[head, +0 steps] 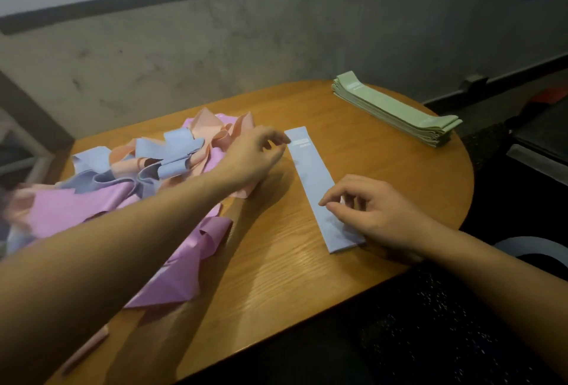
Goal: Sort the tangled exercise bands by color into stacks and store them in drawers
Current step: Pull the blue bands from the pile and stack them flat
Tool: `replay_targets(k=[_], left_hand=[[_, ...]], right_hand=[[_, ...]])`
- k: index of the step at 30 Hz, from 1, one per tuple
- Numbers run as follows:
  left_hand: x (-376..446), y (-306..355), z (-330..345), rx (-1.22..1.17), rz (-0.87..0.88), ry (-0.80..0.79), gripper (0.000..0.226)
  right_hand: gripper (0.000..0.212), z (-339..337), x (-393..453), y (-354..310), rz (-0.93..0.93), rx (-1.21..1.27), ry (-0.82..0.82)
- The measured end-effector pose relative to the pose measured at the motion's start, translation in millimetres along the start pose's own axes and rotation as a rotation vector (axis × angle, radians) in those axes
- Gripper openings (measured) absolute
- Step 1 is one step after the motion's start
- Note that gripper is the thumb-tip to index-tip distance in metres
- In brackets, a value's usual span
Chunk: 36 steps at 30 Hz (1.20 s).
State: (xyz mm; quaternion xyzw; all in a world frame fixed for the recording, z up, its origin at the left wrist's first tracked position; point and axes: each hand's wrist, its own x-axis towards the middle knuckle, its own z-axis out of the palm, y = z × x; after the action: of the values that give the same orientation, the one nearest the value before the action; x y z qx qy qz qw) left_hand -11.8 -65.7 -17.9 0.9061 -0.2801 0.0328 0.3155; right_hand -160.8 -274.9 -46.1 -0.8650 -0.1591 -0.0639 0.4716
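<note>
Sorting bands on a round wooden desk (276,277), seen from the head camera.

Centre frame: flat blue band (316,182) lying diagonally. Left hand (255,154) at its far end, fingers loosely curled, grip holding nothing. Right hand (365,209) over its near end, fingertips together, clamped or merely touching — cannot tell. Left: tangled pile (129,188) of pink, peach, blue. Upper right: green stack (396,108).

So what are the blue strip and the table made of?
The blue band looks like thin, matte rubbery or stretchy sheet, judging by how floppy those in the tangled pile are. The table looks like wood or veneer: grain lines, slight sheen.
</note>
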Motion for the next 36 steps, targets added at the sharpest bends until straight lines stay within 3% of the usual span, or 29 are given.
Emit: replay_targets(k=[4, 6, 11, 17, 22, 29, 33, 36], left_hand=[[-52, -16, -30, 0.135, 0.147, -0.024, 0.016], [-74, -28, -43, 0.197, 0.188, 0.002, 0.025], [-118, -70, -67, 0.208, 0.090, 0.096, 0.025], [-143, -108, -83, 0.223, -0.067, 0.216, 0.017], [-157, -123, -76, 0.138, -0.055, 0.319, 0.021], [-156, -125, -64, 0.118, -0.052, 0.377, 0.034], [-157, -124, -64, 0.092, -0.058, 0.387, 0.035], [-157, -125, -63, 0.118, -0.040, 0.373, 0.035]], right_hand=[[0.008, 22, 17, -22, -0.021, 0.042, 0.009], [0.007, 34, 27, -31, -0.010, 0.066, 0.005], [0.021, 64, 54, -48, 0.039, 0.060, 0.004], [0.010, 101, 95, -65, 0.060, 0.085, -0.020], [0.004, 135, 138, -81, 0.113, 0.038, 0.033], [0.046, 180, 184, -73, 0.327, -0.161, 0.144], [0.037, 190, 192, -75, 0.402, -0.215, 0.183], [0.043, 192, 191, -76, 0.429, -0.169, 0.221]])
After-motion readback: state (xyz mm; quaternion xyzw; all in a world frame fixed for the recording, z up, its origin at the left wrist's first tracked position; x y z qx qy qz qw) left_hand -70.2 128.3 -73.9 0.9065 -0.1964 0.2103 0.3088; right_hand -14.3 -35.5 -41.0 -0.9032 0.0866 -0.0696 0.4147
